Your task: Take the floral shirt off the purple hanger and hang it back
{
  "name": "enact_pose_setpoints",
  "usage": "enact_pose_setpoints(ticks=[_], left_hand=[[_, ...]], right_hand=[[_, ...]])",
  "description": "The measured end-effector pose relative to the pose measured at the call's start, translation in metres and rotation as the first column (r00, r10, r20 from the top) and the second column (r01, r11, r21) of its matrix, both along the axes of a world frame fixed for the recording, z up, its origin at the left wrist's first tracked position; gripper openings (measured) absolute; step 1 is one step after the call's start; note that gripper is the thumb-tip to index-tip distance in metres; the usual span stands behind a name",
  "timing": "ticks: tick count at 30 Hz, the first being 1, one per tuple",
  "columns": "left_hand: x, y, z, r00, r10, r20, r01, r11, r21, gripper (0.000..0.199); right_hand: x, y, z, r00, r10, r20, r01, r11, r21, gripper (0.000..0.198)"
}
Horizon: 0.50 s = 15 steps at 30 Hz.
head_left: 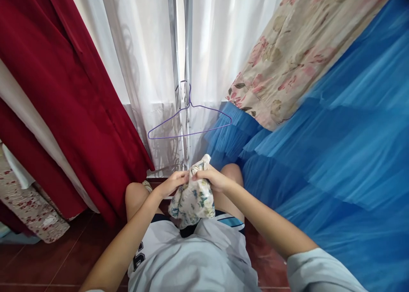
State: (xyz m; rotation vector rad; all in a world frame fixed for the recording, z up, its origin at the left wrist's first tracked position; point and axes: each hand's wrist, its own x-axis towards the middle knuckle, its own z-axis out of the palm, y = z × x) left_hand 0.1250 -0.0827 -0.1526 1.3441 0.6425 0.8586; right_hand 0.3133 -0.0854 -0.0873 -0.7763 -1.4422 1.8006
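Note:
A crumpled white cloth with a blue, green and yellow floral print (193, 200) hangs bunched over my lap. My left hand (174, 183) closes on its left upper side, fingertips against the fabric. From the right, my right hand (212, 177) grips the upper part, its thumb lying across the print. One end of the cloth sticks up above the right hand. What kind of garment it is, I cannot tell. Beyond my hands, a purple wire hanger (190, 132) hangs from a metal pole and carries nothing.
Dark red fabric (73, 92) hangs at the left beside other garments. On the right are a beige floral cloth (287, 66) and a layered blue tulle skirt (335, 164). White curtains (217, 49) stand behind the metal pole (187, 36). Reddish tiles (73, 249) cover the floor.

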Motion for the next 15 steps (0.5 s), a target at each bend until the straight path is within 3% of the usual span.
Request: enact_pose_setpoints(ticks=[3, 5, 8, 10, 12, 15], left_hand=[[-0.018, -0.008, -0.012, 0.99, 0.056, -0.131, -0.055, 0.998, 0.008, 0.042], [-0.033, -0.011, -0.017, 0.955, 0.23, -0.185, -0.22, 0.973, 0.077, 0.039], [-0.052, -0.01, -0.023, 0.846, 0.511, -0.154, -0.473, 0.852, 0.226, 0.035], [-0.06, -0.009, -0.022, 0.809, 0.574, -0.124, -0.524, 0.801, 0.289, 0.033], [-0.064, -0.011, -0.018, 0.817, 0.559, -0.143, -0.507, 0.814, 0.283, 0.034], [-0.066, -0.022, -0.008, 0.866, 0.45, -0.218, -0.418, 0.891, 0.176, 0.038]], right_hand=[[0.021, 0.008, 0.015, 0.999, 0.039, 0.017, -0.039, 0.999, 0.007, 0.018], [0.036, 0.017, 0.021, 0.999, 0.011, 0.044, -0.014, 0.998, 0.064, 0.021], [0.05, 0.032, 0.027, 0.995, -0.093, 0.036, 0.082, 0.967, 0.239, 0.024], [0.054, 0.041, 0.03, 0.987, -0.161, -0.004, 0.153, 0.926, 0.344, 0.034], [0.056, 0.047, 0.033, 0.973, -0.225, -0.048, 0.225, 0.887, 0.402, 0.038], [0.063, 0.055, 0.039, 0.932, -0.348, -0.099, 0.355, 0.831, 0.428, 0.026]])
